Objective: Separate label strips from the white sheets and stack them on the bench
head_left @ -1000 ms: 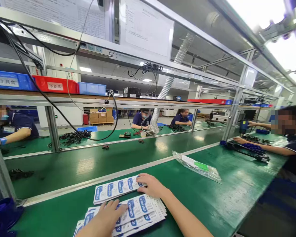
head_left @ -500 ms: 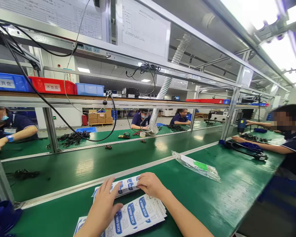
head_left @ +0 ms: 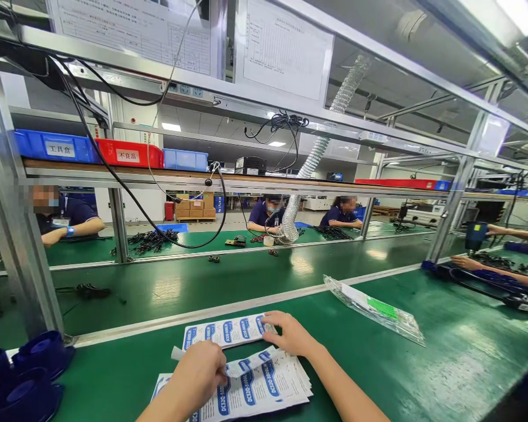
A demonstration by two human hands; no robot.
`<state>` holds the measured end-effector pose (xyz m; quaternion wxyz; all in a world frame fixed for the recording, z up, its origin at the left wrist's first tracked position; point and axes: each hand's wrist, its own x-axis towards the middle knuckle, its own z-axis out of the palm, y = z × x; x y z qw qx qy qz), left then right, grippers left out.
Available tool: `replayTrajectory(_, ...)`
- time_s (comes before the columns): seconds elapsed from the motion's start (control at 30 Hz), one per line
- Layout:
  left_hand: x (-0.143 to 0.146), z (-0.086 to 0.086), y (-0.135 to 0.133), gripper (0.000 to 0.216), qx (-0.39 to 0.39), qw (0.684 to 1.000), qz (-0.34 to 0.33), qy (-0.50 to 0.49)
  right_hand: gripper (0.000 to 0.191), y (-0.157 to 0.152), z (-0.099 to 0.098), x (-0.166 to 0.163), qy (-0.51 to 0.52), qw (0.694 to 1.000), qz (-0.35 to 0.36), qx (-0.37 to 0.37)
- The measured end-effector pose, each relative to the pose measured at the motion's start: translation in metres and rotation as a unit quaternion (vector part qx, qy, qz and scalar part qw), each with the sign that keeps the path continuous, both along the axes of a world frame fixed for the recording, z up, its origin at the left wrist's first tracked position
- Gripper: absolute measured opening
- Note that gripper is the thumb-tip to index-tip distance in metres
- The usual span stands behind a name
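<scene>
Printed label sheets with blue and white panels lie in two groups on the green bench in front of me. My left hand is closed on the edge of a label sheet, which is lifted and bent over the front pile. My right hand is at the right end of the back label sheets, its thumb and forefinger apart and the fingertips touching that end. The back sheets lie flat near the bench's metal strip. The front pile is loosely fanned on its right side.
A clear plastic bag with a green label lies to the right. Dark blue plastic parts stand at the left edge. A metal frame post rises at left. At far right, a co-worker's hands are beside a blue power tool.
My left hand has closed and pulled a sheet toward the front pile. My right hand's fingers have spread from their pinch. The view has swung left.
</scene>
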<state>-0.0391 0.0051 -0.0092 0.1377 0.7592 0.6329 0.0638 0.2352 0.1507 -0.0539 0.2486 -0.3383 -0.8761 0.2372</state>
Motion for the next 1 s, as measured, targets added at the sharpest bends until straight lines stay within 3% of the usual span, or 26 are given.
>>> replayTrajectory(0.1, 0.0, 0.005, -0.01, 0.024, -0.078, 0.997, 0.013, 0.001, 0.031, 0.001, 0.0, -0.001, -0.1, 0.994, 0.033, 0.033)
replayTrajectory(0.2, -0.005, 0.009, -0.016, 0.048, -0.092, 0.994, 0.017, -0.049, 0.016, -0.001, 0.0, -0.006, -0.121, 0.99, 0.038, 0.066)
replayTrajectory(0.33, -0.01, 0.003, -0.008, 0.038, 0.004, 0.99, 0.046, -0.131, 0.025, 0.001, -0.002, -0.007, -0.095, 0.985, 0.051, 0.132)
replayTrajectory(0.5, -0.014, -0.013, 0.007, 0.053, 0.145, 0.985, 0.057, -0.071, 0.018, 0.003, -0.002, -0.006, -0.021, 0.976, 0.049, 0.213)
replayTrajectory(0.57, -0.013, -0.015, 0.009, 0.038, 0.156, 0.986, 0.03, -0.057, 0.019, -0.002, 0.0, -0.007, 0.006, 0.973, 0.065, 0.223)
replayTrajectory(0.7, -0.011, -0.008, 0.008, 0.027, 0.109, 0.992, -0.029, -0.056, 0.033, -0.012, 0.005, -0.011, 0.078, 0.985, 0.08, 0.129)
replayTrajectory(0.83, -0.011, 0.001, 0.0, 0.013, 0.04, 0.998, -0.005, -0.048, 0.065, -0.007, 0.001, -0.007, 0.171, 0.985, 0.015, -0.022)
replayTrajectory(0.9, -0.011, 0.0, -0.006, 0.008, -0.012, 0.999, -0.003, -0.041, 0.059, -0.001, -0.003, -0.002, 0.13, 0.99, -0.012, -0.042)
replayTrajectory(1.0, -0.011, -0.009, -0.012, 0.063, -0.079, 0.995, -0.052, -0.02, 0.037, 0.005, -0.006, 0.002, -0.004, 1.0, 0.003, -0.016)
